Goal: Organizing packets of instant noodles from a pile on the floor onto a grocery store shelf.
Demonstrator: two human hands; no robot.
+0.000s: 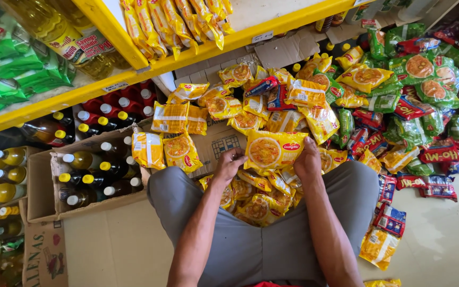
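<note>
Yellow noodle packet (273,150) between both hands' fingers (236,157)

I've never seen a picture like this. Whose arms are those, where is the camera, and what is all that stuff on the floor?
There is no machine here. The camera sits on a person's head and looks down, so you see their own knees in grey trousers and both arms. The left hand and the right hand together hold a yellow noodle packet. Around it lies a heap of yellow packets, with green packets and red packets further right. On the left stands a cardboard box of bottles, and above is a yellow shelf with more packets.
</note>
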